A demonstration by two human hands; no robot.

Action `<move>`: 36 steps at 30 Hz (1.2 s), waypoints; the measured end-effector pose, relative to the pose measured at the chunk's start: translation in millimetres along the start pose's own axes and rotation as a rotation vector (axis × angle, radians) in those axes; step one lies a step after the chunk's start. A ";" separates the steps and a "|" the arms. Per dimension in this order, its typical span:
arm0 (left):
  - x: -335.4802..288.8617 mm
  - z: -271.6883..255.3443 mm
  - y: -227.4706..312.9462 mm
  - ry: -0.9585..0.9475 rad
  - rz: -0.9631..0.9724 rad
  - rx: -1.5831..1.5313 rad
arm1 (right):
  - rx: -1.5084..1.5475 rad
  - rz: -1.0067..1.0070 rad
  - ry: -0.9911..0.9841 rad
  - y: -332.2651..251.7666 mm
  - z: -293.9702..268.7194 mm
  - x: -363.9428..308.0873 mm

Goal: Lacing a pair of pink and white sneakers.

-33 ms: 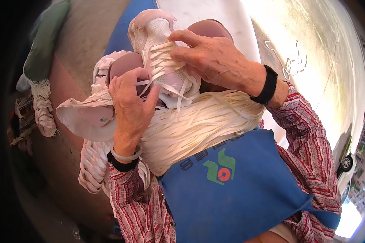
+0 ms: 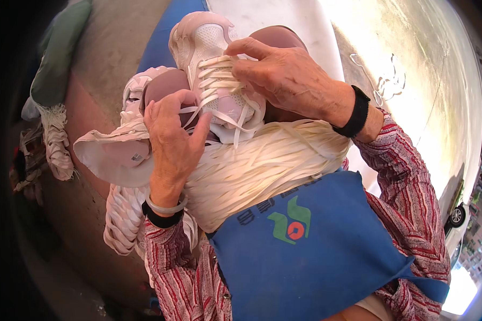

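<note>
A pale pink and white sneaker upper (image 2: 214,40), without a visible sole, lies in front of me with its toe end away. White shoelace rows (image 2: 218,80) cross its front, and the loose ends hang at the near side. My left hand (image 2: 174,128) is curled beside the upper's near left, with a strand of lace running between its fingers and thumb. Over the right side bends my right hand (image 2: 292,80). Its index finger reaches across the upper and another fingertip touches the lace rows; the remaining fingers are hidden, as is whatever they pinch.
A thick bundle of cream laces (image 2: 268,160) lies across my lap above a blue apron (image 2: 310,241). More pale uppers (image 2: 115,155) hang at the left. A white surface (image 2: 284,13) stands beyond. Loose white laces (image 2: 388,85) lie on the floor at the right.
My right hand has shifted slightly to the right, showing a little more of the lace rows. My left hand and the sneaker upper look unmoved.
</note>
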State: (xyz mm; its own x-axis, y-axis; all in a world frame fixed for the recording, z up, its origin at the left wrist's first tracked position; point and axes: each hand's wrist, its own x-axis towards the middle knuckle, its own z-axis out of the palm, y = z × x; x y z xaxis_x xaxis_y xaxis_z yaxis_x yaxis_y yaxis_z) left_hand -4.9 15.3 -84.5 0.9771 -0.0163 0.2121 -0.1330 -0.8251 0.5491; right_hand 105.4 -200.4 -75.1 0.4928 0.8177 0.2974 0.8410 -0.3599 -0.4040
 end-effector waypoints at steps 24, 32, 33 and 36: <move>-33.9 -15.4 28.8 -0.490 -0.783 -0.809 | -0.025 -0.024 -0.101 -35.5 22.5 -29.8; -36.2 -20.1 23.3 -0.504 -0.817 -0.928 | 0.485 0.155 -0.054 -42.3 9.1 -21.5; -35.8 -20.8 21.9 -0.531 -0.823 -0.960 | 0.484 0.156 -0.057 -45.2 8.1 -21.2; -36.6 -20.7 11.6 -0.539 -0.872 -1.079 | 0.540 0.064 -0.172 -57.9 6.9 -22.0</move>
State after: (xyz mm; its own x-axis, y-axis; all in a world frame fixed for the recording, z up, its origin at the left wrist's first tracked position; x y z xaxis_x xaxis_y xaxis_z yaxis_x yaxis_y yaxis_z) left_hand -45.6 18.0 -69.2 0.7219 -0.1506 -0.6754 0.6914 0.1172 0.7129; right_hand 44.3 -194.4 -64.2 0.4576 0.8795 0.1303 0.5543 -0.1677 -0.8153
